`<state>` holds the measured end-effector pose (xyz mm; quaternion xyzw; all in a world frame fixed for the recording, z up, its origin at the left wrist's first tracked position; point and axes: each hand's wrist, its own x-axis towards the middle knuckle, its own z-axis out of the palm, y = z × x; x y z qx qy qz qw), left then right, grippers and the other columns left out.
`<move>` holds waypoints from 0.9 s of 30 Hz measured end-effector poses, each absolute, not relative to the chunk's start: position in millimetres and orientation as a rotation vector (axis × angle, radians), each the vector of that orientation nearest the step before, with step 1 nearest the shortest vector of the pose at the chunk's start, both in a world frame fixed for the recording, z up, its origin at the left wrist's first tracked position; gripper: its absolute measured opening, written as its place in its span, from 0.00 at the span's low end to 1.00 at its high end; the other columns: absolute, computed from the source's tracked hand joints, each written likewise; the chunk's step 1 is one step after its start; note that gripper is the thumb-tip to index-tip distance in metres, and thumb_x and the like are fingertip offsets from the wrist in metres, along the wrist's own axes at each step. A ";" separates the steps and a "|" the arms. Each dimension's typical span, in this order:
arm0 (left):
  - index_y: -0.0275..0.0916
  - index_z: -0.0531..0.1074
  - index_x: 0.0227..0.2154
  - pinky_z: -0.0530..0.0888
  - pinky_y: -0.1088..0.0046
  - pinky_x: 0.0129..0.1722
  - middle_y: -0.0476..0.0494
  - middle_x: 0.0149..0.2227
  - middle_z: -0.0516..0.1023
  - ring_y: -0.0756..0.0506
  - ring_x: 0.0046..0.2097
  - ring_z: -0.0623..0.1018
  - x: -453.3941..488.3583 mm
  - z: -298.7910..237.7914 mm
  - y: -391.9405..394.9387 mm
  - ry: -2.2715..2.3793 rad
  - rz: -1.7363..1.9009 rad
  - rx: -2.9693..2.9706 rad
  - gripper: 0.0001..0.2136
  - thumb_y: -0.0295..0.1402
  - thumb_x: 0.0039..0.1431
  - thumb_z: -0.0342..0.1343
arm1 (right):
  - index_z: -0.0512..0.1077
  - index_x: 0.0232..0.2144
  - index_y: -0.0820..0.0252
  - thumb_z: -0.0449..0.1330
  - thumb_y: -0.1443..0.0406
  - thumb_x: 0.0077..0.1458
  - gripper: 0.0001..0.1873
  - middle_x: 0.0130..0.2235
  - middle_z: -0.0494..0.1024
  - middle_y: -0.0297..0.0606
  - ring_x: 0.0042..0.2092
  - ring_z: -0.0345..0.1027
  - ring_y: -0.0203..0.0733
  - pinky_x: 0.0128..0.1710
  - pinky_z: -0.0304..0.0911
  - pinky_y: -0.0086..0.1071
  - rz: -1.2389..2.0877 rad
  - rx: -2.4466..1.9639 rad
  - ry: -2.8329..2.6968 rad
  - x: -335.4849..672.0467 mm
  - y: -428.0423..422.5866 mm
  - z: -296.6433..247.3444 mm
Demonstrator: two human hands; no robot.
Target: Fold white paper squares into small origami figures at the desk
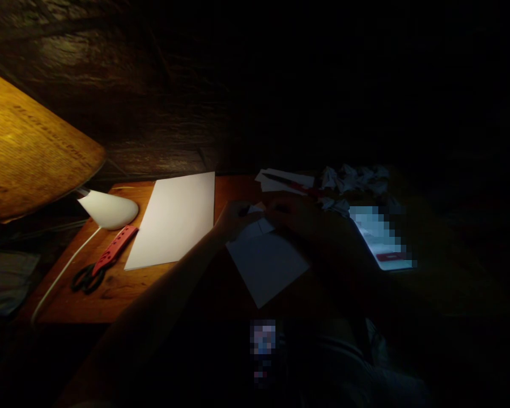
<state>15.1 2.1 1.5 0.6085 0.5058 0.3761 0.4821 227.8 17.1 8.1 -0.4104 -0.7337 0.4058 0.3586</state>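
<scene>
White paper (266, 272) held in left fingers (240, 212), right fingers (277, 211); near corner by table edge (89, 318); lit screen (376, 235) apart

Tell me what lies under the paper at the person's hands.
The wooden table appears to lie beneath the paper, whose far end is at the left hand and right hand. Whatever else the paper covers cannot be seen.

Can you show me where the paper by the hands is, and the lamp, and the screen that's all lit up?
Paper (267, 266): head view, on its flat lower part.
Lamp (34, 147): head view, on its yellow shade.
Screen (378, 233): head view, near its bright middle.
</scene>
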 end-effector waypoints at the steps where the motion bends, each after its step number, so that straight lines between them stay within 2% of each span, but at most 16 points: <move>1: 0.38 0.73 0.23 0.56 0.78 0.18 0.55 0.18 0.68 0.54 0.19 0.65 15.5 1.3 2.1 1.219 0.924 1.492 0.13 0.40 0.53 0.68 | 0.78 0.28 0.58 0.64 0.60 0.58 0.09 0.34 0.81 0.38 0.39 0.72 0.43 0.40 0.65 0.34 1.052 -1.060 -1.892 227.6 17.2 8.1; 5: 0.38 0.72 0.23 0.57 0.78 0.20 0.54 0.20 0.68 0.54 0.21 0.65 17.1 -2.8 4.6 1.167 0.972 1.493 0.14 0.41 0.52 0.69 | 0.78 0.28 0.58 0.64 0.63 0.56 0.07 0.35 0.83 0.39 0.38 0.73 0.43 0.40 0.66 0.34 1.067 -1.057 -1.906 227.9 17.9 10.0; 8: 0.37 0.75 0.25 0.59 0.78 0.21 0.52 0.22 0.70 0.54 0.23 0.66 16.7 -5.7 8.1 1.152 0.988 1.493 0.14 0.42 0.51 0.69 | 0.78 0.28 0.58 0.65 0.62 0.56 0.07 0.36 0.83 0.39 0.38 0.72 0.42 0.39 0.65 0.34 1.043 -1.075 -1.912 228.0 17.0 12.2; 12: 0.37 0.74 0.22 0.57 0.78 0.20 0.53 0.20 0.69 0.55 0.22 0.65 14.5 -6.6 9.6 1.196 0.955 1.526 0.13 0.39 0.49 0.71 | 0.77 0.27 0.59 0.65 0.61 0.57 0.09 0.35 0.82 0.39 0.37 0.70 0.41 0.38 0.64 0.33 1.022 -1.068 -1.907 226.1 15.1 12.1; 18: 0.39 0.75 0.25 0.54 0.77 0.16 0.55 0.17 0.66 0.54 0.17 0.63 15.3 -2.8 2.6 1.219 0.968 1.423 0.14 0.42 0.53 0.70 | 0.76 0.26 0.58 0.64 0.60 0.56 0.09 0.36 0.81 0.39 0.38 0.71 0.42 0.40 0.65 0.33 1.043 -1.085 -1.856 224.9 17.1 8.6; 27: 0.38 0.75 0.24 0.58 0.77 0.20 0.54 0.19 0.69 0.54 0.21 0.66 17.2 -2.8 3.3 1.197 1.055 1.395 0.13 0.41 0.48 0.71 | 0.75 0.26 0.58 0.63 0.60 0.57 0.10 0.35 0.81 0.39 0.38 0.71 0.43 0.40 0.66 0.34 1.046 -1.095 -1.873 225.4 18.0 8.7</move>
